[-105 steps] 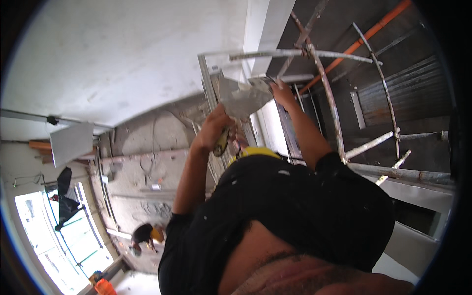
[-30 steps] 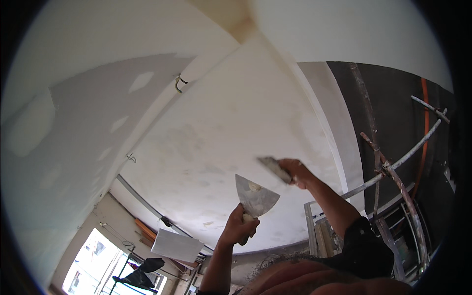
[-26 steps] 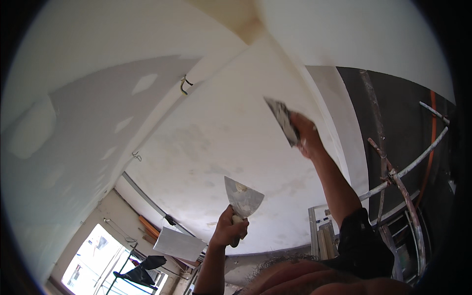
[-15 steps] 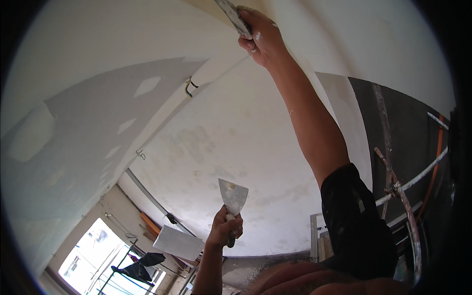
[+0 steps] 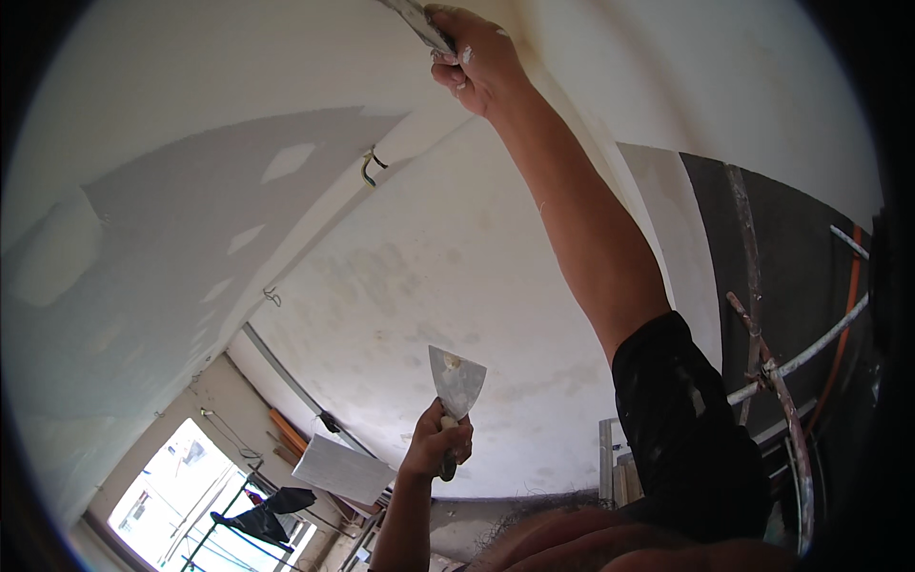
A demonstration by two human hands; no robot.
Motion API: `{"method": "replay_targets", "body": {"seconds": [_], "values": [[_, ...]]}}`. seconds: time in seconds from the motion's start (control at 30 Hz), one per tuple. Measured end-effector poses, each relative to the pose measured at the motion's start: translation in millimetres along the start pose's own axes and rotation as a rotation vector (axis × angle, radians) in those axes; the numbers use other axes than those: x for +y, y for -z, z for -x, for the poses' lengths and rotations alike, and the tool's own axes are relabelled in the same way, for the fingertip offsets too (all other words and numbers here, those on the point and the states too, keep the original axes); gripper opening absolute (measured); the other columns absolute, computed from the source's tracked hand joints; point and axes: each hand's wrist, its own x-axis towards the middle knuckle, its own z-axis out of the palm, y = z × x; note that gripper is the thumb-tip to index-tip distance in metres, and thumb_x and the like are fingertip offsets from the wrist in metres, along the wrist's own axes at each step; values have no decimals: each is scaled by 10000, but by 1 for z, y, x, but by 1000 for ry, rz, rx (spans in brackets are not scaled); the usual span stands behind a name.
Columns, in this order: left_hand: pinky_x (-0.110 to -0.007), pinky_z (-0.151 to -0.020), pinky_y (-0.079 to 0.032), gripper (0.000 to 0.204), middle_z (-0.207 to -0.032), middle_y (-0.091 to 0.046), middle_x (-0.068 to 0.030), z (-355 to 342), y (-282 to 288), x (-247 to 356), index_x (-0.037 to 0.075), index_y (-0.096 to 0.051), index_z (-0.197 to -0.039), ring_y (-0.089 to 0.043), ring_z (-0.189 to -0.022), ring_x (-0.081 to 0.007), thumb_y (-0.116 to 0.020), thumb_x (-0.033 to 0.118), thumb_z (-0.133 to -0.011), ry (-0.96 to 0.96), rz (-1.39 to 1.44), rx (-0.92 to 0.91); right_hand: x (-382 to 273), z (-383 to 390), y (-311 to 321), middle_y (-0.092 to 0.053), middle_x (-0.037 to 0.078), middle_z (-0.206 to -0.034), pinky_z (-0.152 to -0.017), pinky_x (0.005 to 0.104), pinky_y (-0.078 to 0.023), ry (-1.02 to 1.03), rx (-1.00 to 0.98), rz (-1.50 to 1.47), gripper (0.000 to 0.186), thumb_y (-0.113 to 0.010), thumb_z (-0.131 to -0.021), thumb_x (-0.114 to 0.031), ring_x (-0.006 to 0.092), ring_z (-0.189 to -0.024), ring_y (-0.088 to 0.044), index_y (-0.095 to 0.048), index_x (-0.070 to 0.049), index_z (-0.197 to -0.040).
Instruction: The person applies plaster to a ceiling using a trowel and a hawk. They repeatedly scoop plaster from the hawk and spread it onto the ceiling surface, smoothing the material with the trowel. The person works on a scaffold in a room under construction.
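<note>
My right hand (image 5: 483, 59), arm stretched high overhead, grips a putty-smeared flat-bladed trowel (image 5: 419, 23). Its blade reaches up past the top edge of the picture and lies close to the pale plastered surface; whether it touches cannot be told. White smears mark that hand's fingers. Lower down, my left hand (image 5: 437, 440) is closed round the handle of a putty knife (image 5: 458, 379). This knife points upward, its broad blade widening toward the top, with a small cream-coloured lump on it.
Painted scaffold poles (image 5: 777, 381) cross at the right, before a dark grey wall patch (image 5: 710, 248). Wires (image 5: 369, 169) poke out beside the patched grey surface at left. A bright window (image 5: 176, 491) and a dark cloth (image 5: 262, 520) are at lower left, near a pale board (image 5: 341, 469).
My right hand has moved left and slightly up with the trowel. My left hand, holding the putty knife, has shifted only slightly right.
</note>
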Motion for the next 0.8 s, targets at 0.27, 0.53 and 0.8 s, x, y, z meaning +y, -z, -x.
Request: {"method": "replay_targets", "body": {"seconds": [0.27, 0.53, 0.8], "values": [[-268, -399, -380, 328, -684, -470, -39, -1, 0, -3, 46, -452, -1050, -445, -474, -111, -701, 103, -844, 12, 17, -24, -1, -1, -5, -532, 47, -713, -415, 261, -274, 18, -72, 0, 128, -525, -984, -72, 111, -538, -428, -620, 15, -984], [-273, -400, -383, 334, -684, -475, -40, -2, -1, -4, 48, -454, -1050, -446, -471, -113, -706, 91, -834, 14, 38, -21, 1, -6, -3, -558, 43, -714, -422, 259, -338, 17, -151, 36, 156, -513, -1014, -129, 119, -530, -475, -611, -8, -1026], [-289, -419, -411, 260, -714, -515, -67, -4, 1, -24, 43, -463, -1045, -472, -493, -129, -635, 43, -849, 10, 45, 119, -53, 52, -3, -524, 24, -689, -414, 255, -287, 306, -64, 172, 191, -510, -1022, -150, 96, -512, -420, -613, -7, -948]]}}
